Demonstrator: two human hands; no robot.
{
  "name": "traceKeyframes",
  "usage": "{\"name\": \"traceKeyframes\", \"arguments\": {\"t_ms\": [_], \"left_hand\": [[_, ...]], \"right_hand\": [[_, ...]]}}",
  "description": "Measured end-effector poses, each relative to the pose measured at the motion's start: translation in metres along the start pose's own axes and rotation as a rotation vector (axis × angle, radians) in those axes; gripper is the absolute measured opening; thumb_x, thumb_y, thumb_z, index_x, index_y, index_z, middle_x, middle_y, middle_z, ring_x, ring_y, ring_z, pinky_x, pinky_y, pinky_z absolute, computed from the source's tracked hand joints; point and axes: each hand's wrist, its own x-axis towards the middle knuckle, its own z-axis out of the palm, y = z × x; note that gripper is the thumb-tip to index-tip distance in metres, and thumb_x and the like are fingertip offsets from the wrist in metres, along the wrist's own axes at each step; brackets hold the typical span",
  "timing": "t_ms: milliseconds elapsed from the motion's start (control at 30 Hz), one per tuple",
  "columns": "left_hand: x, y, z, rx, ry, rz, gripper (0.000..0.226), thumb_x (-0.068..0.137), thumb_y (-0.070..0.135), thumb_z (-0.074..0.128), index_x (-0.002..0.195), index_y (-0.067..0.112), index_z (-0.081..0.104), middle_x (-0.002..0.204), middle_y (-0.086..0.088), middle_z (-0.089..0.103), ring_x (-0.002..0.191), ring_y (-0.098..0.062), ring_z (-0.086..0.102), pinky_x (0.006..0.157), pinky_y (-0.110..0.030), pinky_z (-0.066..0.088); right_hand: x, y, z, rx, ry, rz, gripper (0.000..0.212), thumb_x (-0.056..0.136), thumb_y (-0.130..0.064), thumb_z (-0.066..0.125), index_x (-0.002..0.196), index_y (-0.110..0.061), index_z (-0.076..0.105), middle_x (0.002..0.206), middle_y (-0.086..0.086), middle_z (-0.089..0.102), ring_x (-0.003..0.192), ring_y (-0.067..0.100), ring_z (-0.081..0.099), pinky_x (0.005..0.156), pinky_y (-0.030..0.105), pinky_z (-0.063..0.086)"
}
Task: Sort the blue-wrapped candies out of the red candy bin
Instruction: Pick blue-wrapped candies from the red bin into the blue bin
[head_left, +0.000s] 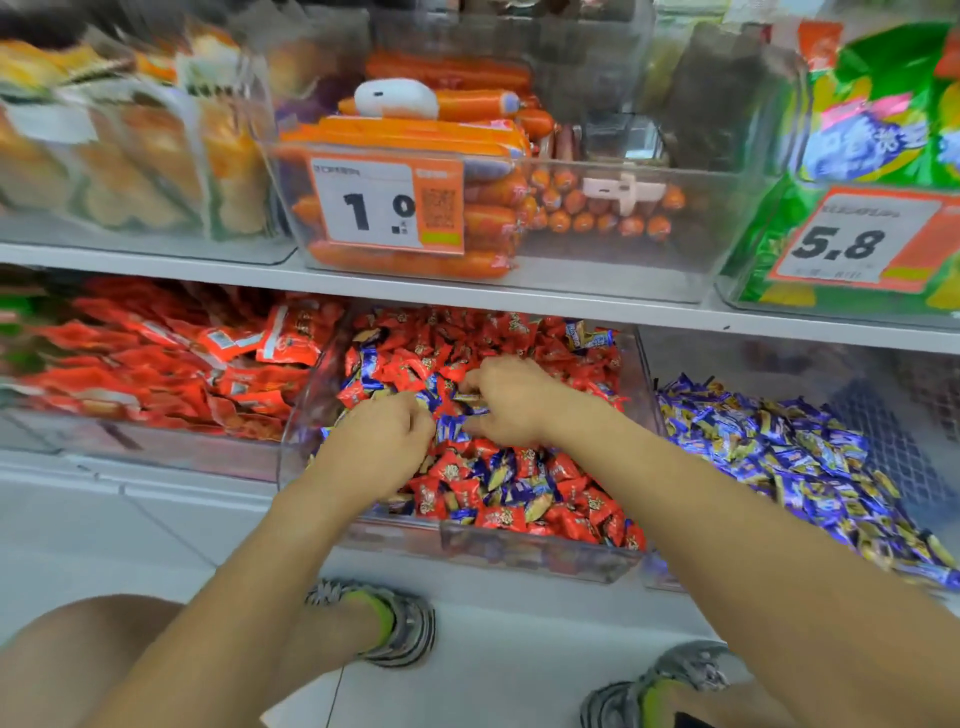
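Both hands are down in the clear candy bin (540, 553), which holds mostly red candies (452, 470) with blue-wrapped candies (535, 488) mixed through. The left hand (376, 441) is curled into a loose fist on the pile; whether it holds candies inside can't be told, the palm is hidden. The right hand (506, 397) is curled too, fingertips dug in and apparently pinching blue wrappers; blur makes it unclear how many. One blue candy (449, 428) lies right between the two hands, just beside the right thumb and touching the left knuckles' side, long axis roughly upright in the view; both hands are about equally near, and the right one looks better placed to take it. More blue ones sit nearer the person than both hands, toward the bin's front wall, plus a couple far beyond the right hand at the back corner (589, 338). The blue candy bin (779, 452) lies off to the right of the right hand, so drop-off likely goes that way. Sorting looks well short of done.
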Motion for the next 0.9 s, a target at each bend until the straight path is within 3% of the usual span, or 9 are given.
{"name": "traceKeyframes", "arguments": {"t_ms": [100,200,300,367,433,533,600,800,900], "left_hand": [[0.012,-0.008,0.003,0.159,0.01,0.048,0.017,0.097,0.024,0.051,0.093,0.012,0.061,0.087,-0.007,0.062,0.081,-0.03,0.06,0.071,-0.042,0.048],[0.023,-0.016,0.007,0.212,-0.054,0.05,0.029,0.091,0.002,0.053,0.115,0.014,0.065,0.112,-0.01,0.057,0.099,-0.032,0.06,0.082,-0.038,0.047],[0.023,-0.015,0.008,0.128,-0.078,0.009,0.029,0.095,0.009,0.054,0.122,0.013,0.063,0.121,-0.012,0.056,0.105,-0.028,0.056,0.087,-0.033,0.043],[0.019,-0.014,0.008,0.041,-0.1,-0.003,0.028,0.096,0.026,0.057,0.119,0.011,0.063,0.12,-0.012,0.057,0.104,-0.022,0.053,0.081,-0.028,0.037],[0.013,-0.014,0.008,-0.07,-0.109,-0.015,0.044,0.09,0.047,0.061,0.12,0.014,0.062,0.123,-0.006,0.058,0.11,-0.016,0.053,0.086,-0.027,0.038],[0.004,-0.007,0.008,-0.124,-0.115,0.028,0.067,0.077,0.063,0.067,0.128,0.021,0.055,0.123,0.003,0.054,0.117,-0.013,0.048,0.09,-0.026,0.038],[0.002,0.001,0.01,-0.102,-0.163,0.084,0.073,0.07,0.062,0.074,0.131,0.028,0.053,0.119,0.006,0.052,0.112,-0.011,0.048,0.089,-0.026,0.039],[0.005,0.013,0.011,-0.084,-0.144,0.153,0.023,0.082,0.033,0.076,0.102,0.025,0.069,0.091,0.009,0.065,0.086,-0.012,0.061,0.08,-0.033,0.049],[0.009,0.009,0.007,-0.135,-0.108,0.156,0.014,0.085,0.031,0.073,0.082,0.02,0.064,0.079,0.005,0.064,0.079,-0.016,0.061,0.08,-0.037,0.051]], "right_hand": [[0.008,-0.005,0.005,-0.029,-0.095,-0.023,0.095,0.079,-0.058,0.071,0.154,-0.02,0.026,0.136,0.014,0.049,0.123,0.035,0.049,0.103,0.043,0.042],[0.017,-0.008,0.007,0.025,-0.094,-0.014,0.105,0.071,-0.052,0.08,0.154,-0.024,0.022,0.135,0.013,0.05,0.119,0.035,0.052,0.098,0.041,0.047],[0.022,-0.008,0.008,0.062,-0.036,-0.043,0.084,0.073,-0.038,0.082,0.143,-0.023,0.037,0.113,0.008,0.062,0.103,0.031,0.057,0.079,0.035,0.046],[0.017,-0.003,0.014,0.201,-0.028,-0.064,0.046,0.077,-0.024,0.078,0.112,-0.036,0.051,0.081,-0.004,0.055,0.08,0.023,0.052,0.07,0.032,0.037],[0.009,0.006,0.016,0.36,-0.026,-0.068,0.042,0.078,-0.021,0.077,0.08,-0.041,0.041,0.071,-0.014,0.04,0.066,0.011,0.042,0.069,0.031,0.033],[-0.007,0.017,0.01,0.451,-0.02,-0.067,0.027,0.078,-0.03,0.08,0.093,-0.029,0.058,0.082,-0.011,0.051,0.075,0.011,0.049,0.069,0.031,0.038],[-0.022,0.021,0.003,0.461,-0.012,-0.06,0.038,0.075,-0.035,0.084,0.106,-0.025,0.065,0.088,-0.013,0.056,0.08,0.006,0.052,0.071,0.025,0.039],[-0.064,0.039,-0.012,0.469,0.007,-0.021,0.053,0.066,-0.037,0.09,0.114,-0.037,0.067,0.11,-0.016,0.064,0.101,0.003,0.059,0.087,0.026,0.045],[-0.078,0.048,-0.013,0.478,0.093,-0.015,0.047,0.068,-0.03,0.09,0.11,-0.033,0.07,0.103,-0.022,0.063,0.086,-0.016,0.054,0.078,0.012,0.038]]}}
